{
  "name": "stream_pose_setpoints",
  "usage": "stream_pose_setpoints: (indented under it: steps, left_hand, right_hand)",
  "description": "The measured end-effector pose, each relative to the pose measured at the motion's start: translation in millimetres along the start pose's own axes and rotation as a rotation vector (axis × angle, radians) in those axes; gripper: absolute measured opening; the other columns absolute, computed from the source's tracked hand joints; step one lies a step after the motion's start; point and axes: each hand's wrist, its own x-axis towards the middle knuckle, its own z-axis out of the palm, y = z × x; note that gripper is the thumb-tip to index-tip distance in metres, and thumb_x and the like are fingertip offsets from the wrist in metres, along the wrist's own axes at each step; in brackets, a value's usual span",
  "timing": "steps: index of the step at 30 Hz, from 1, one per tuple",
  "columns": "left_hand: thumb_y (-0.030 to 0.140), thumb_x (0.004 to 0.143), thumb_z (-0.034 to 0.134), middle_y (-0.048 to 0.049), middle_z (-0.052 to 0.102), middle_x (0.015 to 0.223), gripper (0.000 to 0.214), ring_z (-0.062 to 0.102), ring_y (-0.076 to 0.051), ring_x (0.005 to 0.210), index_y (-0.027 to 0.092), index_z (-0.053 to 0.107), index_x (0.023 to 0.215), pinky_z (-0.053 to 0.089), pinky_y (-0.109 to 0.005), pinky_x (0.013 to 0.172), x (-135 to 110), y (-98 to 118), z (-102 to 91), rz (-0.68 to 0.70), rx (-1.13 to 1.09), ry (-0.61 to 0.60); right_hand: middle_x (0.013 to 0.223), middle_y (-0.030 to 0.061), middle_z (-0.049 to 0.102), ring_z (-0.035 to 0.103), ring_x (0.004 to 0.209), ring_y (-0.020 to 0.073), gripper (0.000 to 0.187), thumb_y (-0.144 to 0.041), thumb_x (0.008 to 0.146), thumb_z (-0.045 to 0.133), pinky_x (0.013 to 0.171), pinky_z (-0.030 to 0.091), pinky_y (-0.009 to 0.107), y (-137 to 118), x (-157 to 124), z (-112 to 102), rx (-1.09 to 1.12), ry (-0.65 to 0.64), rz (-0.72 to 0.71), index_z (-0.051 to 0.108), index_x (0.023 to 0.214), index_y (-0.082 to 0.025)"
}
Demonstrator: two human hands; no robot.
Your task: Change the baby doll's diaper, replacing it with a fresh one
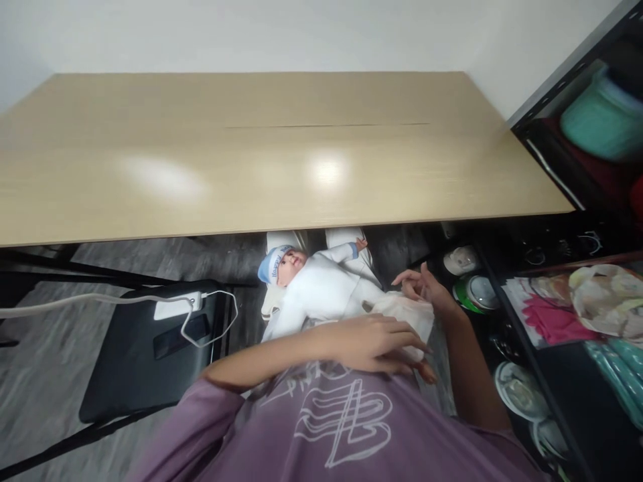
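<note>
A baby doll [326, 288] in a white outfit lies on its back across my lap. It wears a blue and white cap [274, 264] with lettering, and its head is to the left. My left hand [369, 341] reaches over its lower body, fingers and thumb bent around a leg, and what looks like a small foot shows beyond them. Just right of the doll, my right hand [420, 286] is raised with its fingers loosely curved and the thumb apart. Pale thin cloth [422, 318] lies at the doll's legs, between my two hands.
A wooden table [281, 181] spans the front above the doll. On a black stool [125, 361] at left lie a white power bank [177, 306] with a cable and a dark phone [181, 335]. Right, a dark shelf [562, 388] holds several jars, a pink cloth [555, 318] and packets.
</note>
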Motion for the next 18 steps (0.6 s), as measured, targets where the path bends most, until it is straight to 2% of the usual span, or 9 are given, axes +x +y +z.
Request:
stream_pose_setpoints:
  steps: [2,5,6,8,10,11,13,15,18]
  left_hand:
    - [0.043,0.113,0.062,-0.0132,0.077,0.136,0.034,0.074,-0.029,0.124,0.021,0.069,0.139,0.056,-0.043,0.111,5.3,-9.0,-10.2,-0.003,0.062,0.022]
    - [0.042,0.114,0.058,-0.0141,0.076,0.135,0.035,0.071,-0.029,0.124,0.019,0.068,0.138,0.052,-0.044,0.111,9.1,-30.9,-29.3,-0.180,0.266,0.125]
    - [0.042,0.113,0.061,-0.0149,0.074,0.139,0.038,0.069,-0.031,0.127,0.018,0.066,0.141,0.050,-0.045,0.112,11.6,-39.6,-33.9,-0.264,0.368,0.098]
    - [0.043,0.105,0.073,-0.0177,0.069,0.150,0.051,0.063,-0.036,0.137,0.017,0.063,0.147,0.045,-0.050,0.116,20.9,-57.1,-37.0,-0.426,0.561,-0.053]
    - [0.043,0.095,0.085,-0.0204,0.069,0.151,0.061,0.060,-0.040,0.140,0.016,0.065,0.145,0.040,-0.053,0.119,35.0,-72.3,-31.3,-0.541,0.659,-0.212]
    - [0.039,0.092,0.088,-0.0212,0.072,0.147,0.058,0.062,-0.040,0.139,0.015,0.068,0.141,0.039,-0.053,0.119,42.6,-78.3,-26.4,-0.572,0.671,-0.254]
    - [0.029,0.091,0.085,-0.0211,0.078,0.133,0.043,0.066,-0.037,0.132,0.013,0.072,0.130,0.038,-0.052,0.118,55.5,-86.2,-16.2,-0.601,0.672,-0.267]
    - [0.022,0.093,0.080,-0.0205,0.081,0.122,0.036,0.070,-0.035,0.124,0.012,0.072,0.126,0.038,-0.052,0.116,61.8,-88.3,-10.2,-0.635,0.676,-0.239]
    - [0.026,0.093,0.080,-0.0216,0.079,0.124,0.048,0.070,-0.037,0.123,0.010,0.065,0.135,0.041,-0.054,0.112,56.8,-81.3,-11.8,-0.684,0.679,-0.137]
  right_hand:
    - [0.054,-0.0031,0.042,0.039,0.048,0.0150,0.096,-0.095,0.100,0.026,0.054,0.038,0.031,-7.0,-13.3,-1.5,-0.114,-0.021,0.016,0.083,0.108,-0.018]
    - [0.064,0.0010,0.062,0.057,0.062,0.0188,0.078,-0.085,0.106,0.039,0.065,0.045,0.031,-25.3,-32.2,6.8,-0.470,-0.010,0.010,0.083,0.103,-0.020]
    - [0.070,0.0026,0.069,0.062,0.068,0.0204,0.069,-0.077,0.108,0.044,0.068,0.045,0.031,-31.7,-37.1,12.6,-0.616,-0.018,0.005,0.083,0.102,-0.021]
    - [0.083,0.0056,0.079,0.071,0.079,0.0236,0.050,-0.060,0.111,0.051,0.073,0.044,0.032,-41.9,-43.2,27.7,-0.912,-0.048,-0.002,0.084,0.106,-0.023]
    - [0.094,0.0101,0.084,0.076,0.087,0.0271,0.042,-0.049,0.111,0.053,0.077,0.044,0.033,-46.8,-44.2,45.1,-1.158,-0.051,0.009,0.084,0.110,-0.022]
    - [0.097,0.0129,0.085,0.078,0.090,0.0290,0.042,-0.046,0.111,0.052,0.078,0.045,0.034,-46.9,-43.3,53.4,-1.250,-0.044,0.021,0.084,0.110,-0.020]
    - [0.103,0.0177,0.086,0.081,0.096,0.0323,0.046,-0.043,0.113,0.046,0.081,0.047,0.035,-42.6,-40.9,67.5,-1.355,-0.053,0.059,0.084,0.105,-0.018]
    - [0.106,0.0203,0.086,0.083,0.099,0.0338,0.052,-0.039,0.115,0.040,0.081,0.050,0.036,-33.2,-41.3,75.8,-1.369,-0.071,0.135,0.086,0.103,-0.018]
    - [0.096,0.0180,0.086,0.084,0.093,0.0341,0.047,-0.037,0.109,0.046,0.076,0.054,0.037,-12.0,-51.4,77.0,-1.258,-0.051,0.266,0.086,0.090,-0.020]
